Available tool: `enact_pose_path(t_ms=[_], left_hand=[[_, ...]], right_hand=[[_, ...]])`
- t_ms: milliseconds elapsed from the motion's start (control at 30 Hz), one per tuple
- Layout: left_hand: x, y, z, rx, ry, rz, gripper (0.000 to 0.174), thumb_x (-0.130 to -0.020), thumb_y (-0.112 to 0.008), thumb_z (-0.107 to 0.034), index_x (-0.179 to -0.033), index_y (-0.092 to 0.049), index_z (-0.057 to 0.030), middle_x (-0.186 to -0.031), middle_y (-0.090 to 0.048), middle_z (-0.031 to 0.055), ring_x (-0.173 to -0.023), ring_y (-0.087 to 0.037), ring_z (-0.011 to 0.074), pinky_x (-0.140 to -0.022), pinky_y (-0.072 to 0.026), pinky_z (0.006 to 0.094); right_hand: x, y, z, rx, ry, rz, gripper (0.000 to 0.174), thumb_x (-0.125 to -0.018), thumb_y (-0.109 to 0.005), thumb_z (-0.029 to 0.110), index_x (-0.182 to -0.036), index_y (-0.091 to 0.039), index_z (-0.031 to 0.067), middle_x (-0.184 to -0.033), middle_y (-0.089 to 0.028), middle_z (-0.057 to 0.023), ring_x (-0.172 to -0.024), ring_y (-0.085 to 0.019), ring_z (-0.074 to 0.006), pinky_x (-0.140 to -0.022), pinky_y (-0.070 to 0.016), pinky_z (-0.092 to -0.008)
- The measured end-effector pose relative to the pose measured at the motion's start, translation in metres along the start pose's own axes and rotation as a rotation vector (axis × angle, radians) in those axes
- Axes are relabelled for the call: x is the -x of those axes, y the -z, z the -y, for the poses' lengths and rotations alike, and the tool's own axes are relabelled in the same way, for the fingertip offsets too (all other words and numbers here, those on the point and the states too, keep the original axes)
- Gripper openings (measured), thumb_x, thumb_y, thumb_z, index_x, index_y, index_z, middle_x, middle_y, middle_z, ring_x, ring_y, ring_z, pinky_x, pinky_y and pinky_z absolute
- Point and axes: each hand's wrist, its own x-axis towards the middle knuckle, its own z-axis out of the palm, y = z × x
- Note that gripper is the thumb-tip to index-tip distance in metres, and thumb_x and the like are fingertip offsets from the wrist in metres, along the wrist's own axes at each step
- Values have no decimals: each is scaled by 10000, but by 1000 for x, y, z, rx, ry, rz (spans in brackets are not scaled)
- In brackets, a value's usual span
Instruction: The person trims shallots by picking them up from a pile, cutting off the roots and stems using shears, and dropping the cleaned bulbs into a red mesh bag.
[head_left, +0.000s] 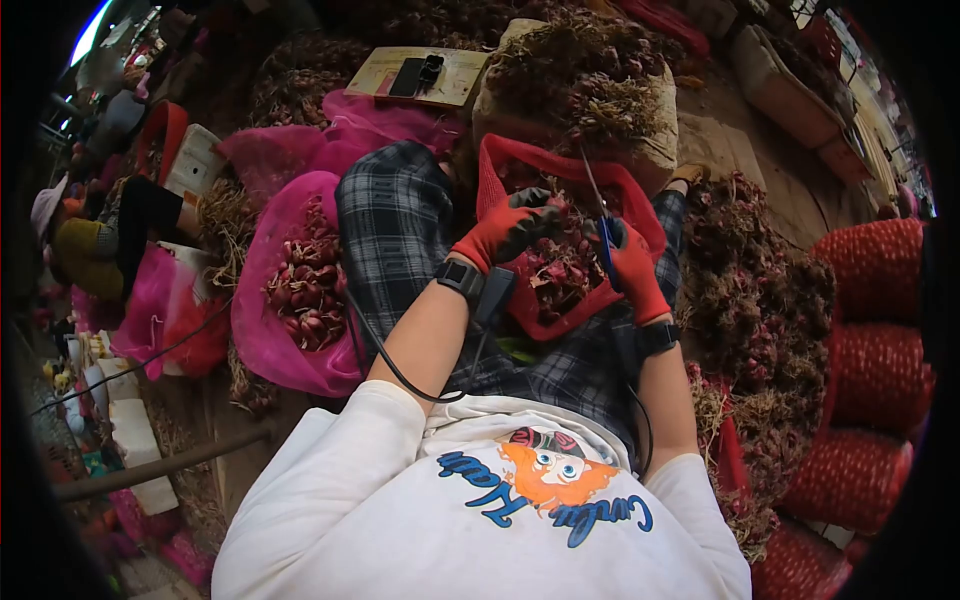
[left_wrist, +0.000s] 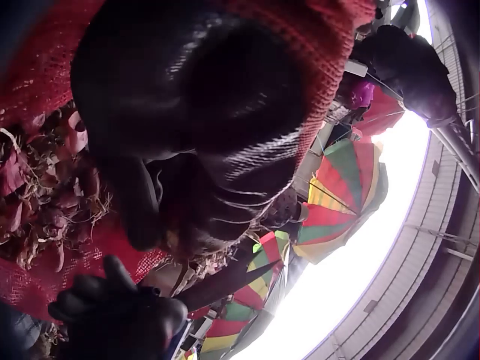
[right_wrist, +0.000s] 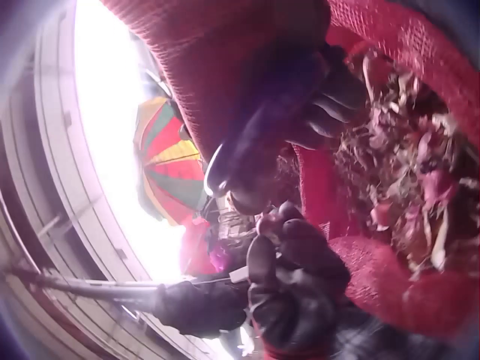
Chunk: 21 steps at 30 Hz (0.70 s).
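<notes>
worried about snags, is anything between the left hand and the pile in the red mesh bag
Nothing visible stands in the way. The left hand is over the open red mesh bag, and the reddish pile lies exposed below. The blue-handled cutting tool in the right hand points forward, clear of that gap.

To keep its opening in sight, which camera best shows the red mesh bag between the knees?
The head view, where the red mesh bag shows most of its rim; both wrist views catch only cropped parts.
</notes>
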Motion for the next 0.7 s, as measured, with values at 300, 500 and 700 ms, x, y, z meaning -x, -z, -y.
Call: enact_pose_path(t_ms=[300, 500, 700], left_hand=[[-10, 12, 8, 193, -97, -8, 360, -888, -548, -57, -1235, -452, -42, -1099, -593, 92, -982, -611, 235, -876, -486, 372], [-4, 11, 6, 231, -1, 31, 460, -872, -582, -97, -1279, -381, -27, -1085, -592, 107, -1001, -603, 293, -891, -476, 417], [-3, 12, 6, 205, 28, 26, 479, -870, -584, -108, -1283, -361, -10, -1065, -595, 111, -990, -606, 291, -881, -481, 417]], right_hand=[[36, 28, 0, 483, 66, 8, 354, -692, -718, 354, -929, -659, 98, -851, -660, -95, -793, -633, -280, -680, -488, -351], [38, 30, -3, 558, 35, 22, 357, -655, -732, 344, -915, -645, 116, -854, -655, -74, -786, -629, -275, -679, -487, -356], [40, 31, -7, 655, 104, -3, 341, -642, -733, 315, -911, -632, 131, -888, -652, -64, -809, -626, -268, -680, -491, -360]])
